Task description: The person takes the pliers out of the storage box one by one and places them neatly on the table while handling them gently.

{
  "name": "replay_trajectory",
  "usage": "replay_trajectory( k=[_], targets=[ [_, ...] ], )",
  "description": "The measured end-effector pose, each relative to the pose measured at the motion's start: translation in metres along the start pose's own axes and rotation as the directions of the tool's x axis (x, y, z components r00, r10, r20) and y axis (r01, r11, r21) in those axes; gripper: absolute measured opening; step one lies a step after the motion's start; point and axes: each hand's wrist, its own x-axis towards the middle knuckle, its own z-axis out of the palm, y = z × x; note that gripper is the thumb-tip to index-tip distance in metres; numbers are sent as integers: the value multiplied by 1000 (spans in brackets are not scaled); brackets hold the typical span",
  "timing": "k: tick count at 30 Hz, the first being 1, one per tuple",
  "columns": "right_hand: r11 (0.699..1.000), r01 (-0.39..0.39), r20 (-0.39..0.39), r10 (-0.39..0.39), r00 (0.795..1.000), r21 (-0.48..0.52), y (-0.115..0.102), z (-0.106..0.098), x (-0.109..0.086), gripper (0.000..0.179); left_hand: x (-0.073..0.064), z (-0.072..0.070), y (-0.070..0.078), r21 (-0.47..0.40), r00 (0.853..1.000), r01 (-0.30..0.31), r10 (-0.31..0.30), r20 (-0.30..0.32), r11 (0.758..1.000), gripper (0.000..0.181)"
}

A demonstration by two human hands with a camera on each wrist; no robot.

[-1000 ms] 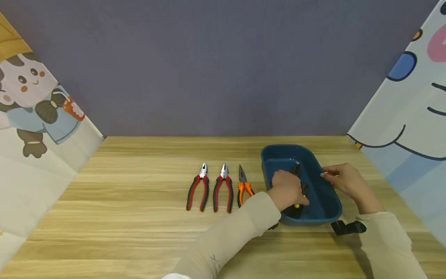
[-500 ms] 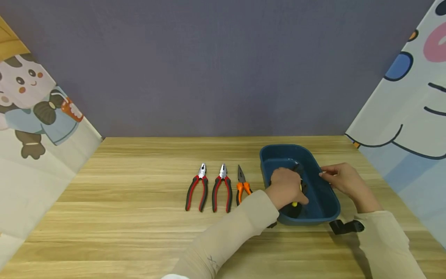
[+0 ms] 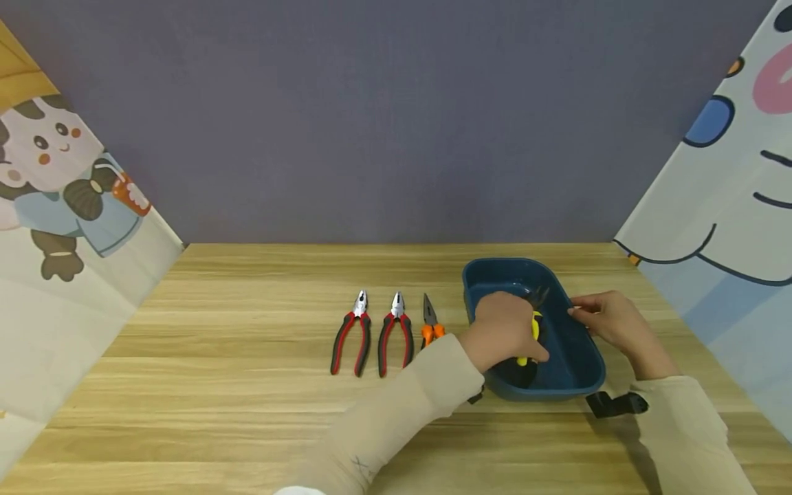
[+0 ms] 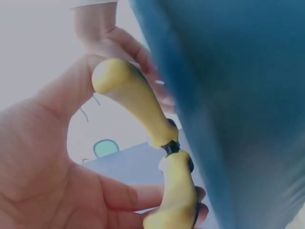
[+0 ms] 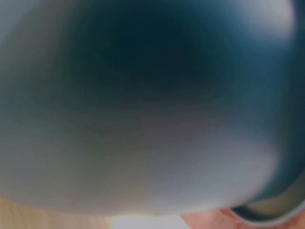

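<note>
Over the blue plastic basin [image 3: 572, 371], my left hand [image 3: 502, 330] grips yellow-handled pliers [image 3: 535, 326]. In the left wrist view the two yellow handles [image 4: 138, 102] stand spread, one end against the thumb and the other held by the fingers. The dark nose of these pliers points away from me inside the basin. On the basin's right side, my right hand [image 3: 615, 326] pinches the rim between thumb and fingers. The basin wall [image 5: 143, 95] fills most of the right wrist view, blurred.
Left of the basin lie two red-and-black pliers [image 3: 350, 333] [image 3: 396, 333] and orange-handled long-nose pliers [image 3: 430, 320], in a row, noses pointing away. My left sleeve covers part of the orange handles. A grey panel [image 3: 396, 124] stands behind the wooden table [image 3: 247, 412].
My left hand has shifted slightly left and upward, and more of the yellow handles shows. My left forearm now covers more of the orange handles. The right hand stays on the rim.
</note>
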Motion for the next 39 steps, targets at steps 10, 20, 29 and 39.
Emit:
replay_trajectory(
  k=[10,20,29,39],
  targets=[
    [1000,5,-9,-5,1000,-4,1,1,0,38,-13,-7,-32,-87,989,-131,124,-77,988,44],
    [1000,6,-2,-6,1000,-17,1,0,1,37,-25,3,-72,-160,982,-170,154,-108,972,49],
    [1000,1,-3,-1,1000,-11,0,0,1,37,-36,16,-103,-185,984,-155,135,-119,970,46],
    [1000,-20,8,20,1000,-19,1,0,0,38,-55,24,-127,-177,994,-95,83,-75,980,82]
  ],
)
